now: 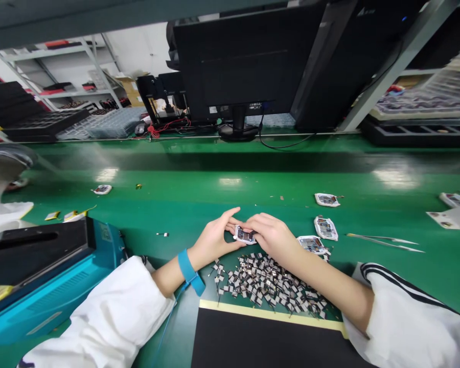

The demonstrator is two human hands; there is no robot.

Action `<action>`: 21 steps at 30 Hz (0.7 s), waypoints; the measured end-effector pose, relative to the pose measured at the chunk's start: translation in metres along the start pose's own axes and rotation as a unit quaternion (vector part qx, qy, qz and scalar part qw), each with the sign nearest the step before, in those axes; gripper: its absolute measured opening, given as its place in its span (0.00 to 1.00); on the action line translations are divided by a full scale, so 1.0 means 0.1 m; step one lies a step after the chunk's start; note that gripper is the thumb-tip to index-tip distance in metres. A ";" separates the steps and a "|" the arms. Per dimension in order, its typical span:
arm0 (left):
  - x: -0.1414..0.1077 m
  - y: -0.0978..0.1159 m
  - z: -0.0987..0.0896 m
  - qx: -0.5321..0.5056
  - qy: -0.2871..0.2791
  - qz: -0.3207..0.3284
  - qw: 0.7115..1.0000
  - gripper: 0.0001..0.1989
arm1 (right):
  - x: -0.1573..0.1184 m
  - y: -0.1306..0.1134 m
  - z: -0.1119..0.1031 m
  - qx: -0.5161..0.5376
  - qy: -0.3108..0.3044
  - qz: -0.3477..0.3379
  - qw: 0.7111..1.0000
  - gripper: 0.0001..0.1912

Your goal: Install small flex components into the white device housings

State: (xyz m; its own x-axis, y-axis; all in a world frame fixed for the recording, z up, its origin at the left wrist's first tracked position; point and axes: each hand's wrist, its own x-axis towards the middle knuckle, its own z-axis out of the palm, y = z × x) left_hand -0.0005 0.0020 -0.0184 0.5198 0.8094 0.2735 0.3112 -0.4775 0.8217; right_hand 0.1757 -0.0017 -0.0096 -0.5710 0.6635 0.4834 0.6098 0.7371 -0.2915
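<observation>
My left hand [216, 231] grips the left side of a small white-cased circuit board [245, 235], held just above the green bench. A blue wrist strap [188, 271] circles my left wrist. My right hand [274, 236] is closed at the right edge of the same board, its fingertips pressed together there; whether they pinch a smaller part is hidden. Beneath both hands spreads a pile of small grey parts with short dark leads [268, 281]. Beside my right hand lie more white-cased boards, one close to the wrist [311, 244] and another a little farther back [325, 228].
Metal tweezers [385, 240] lie at the right. A black mat with a yellow edge [268, 337] is in front of me. To the left stands a blue-and-black machine [61, 276]. A monitor [249, 61] rises at the back. Another person's sleeve [0, 168] shows at far left.
</observation>
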 end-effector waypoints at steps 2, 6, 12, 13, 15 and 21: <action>0.00 -0.01 0.00 0.011 0.008 0.000 1.000 0.33 | 0.01 -0.01 -0.02 -0.050 -0.002 -0.011 0.999 0.08; -0.01 -0.02 0.01 0.025 0.016 0.009 1.000 0.33 | 0.03 -0.02 -0.03 -0.089 0.000 0.001 0.996 0.05; 0.01 0.00 0.01 -0.033 0.021 -0.024 0.999 0.33 | 0.04 0.04 0.04 0.064 0.025 0.027 0.997 0.04; 0.01 0.00 0.01 -0.038 0.022 -0.030 0.999 0.33 | 0.03 0.06 0.05 0.092 0.033 0.031 0.995 0.04; 0.01 0.00 0.01 -0.041 0.025 -0.039 0.998 0.33 | 0.03 0.09 0.09 0.137 0.048 0.042 0.989 0.03; 0.02 -0.01 0.02 -0.060 0.030 -0.078 0.995 0.31 | 0.01 0.14 0.15 0.151 0.068 0.033 0.986 0.03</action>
State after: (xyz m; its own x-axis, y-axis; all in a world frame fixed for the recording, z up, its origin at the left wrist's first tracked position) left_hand 0.0015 0.0034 -0.0196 0.4237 0.8908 0.1643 0.2852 -0.3034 0.9092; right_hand 0.1753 0.0112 -0.0253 -0.4433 0.7036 0.5554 0.4403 0.7106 -0.5487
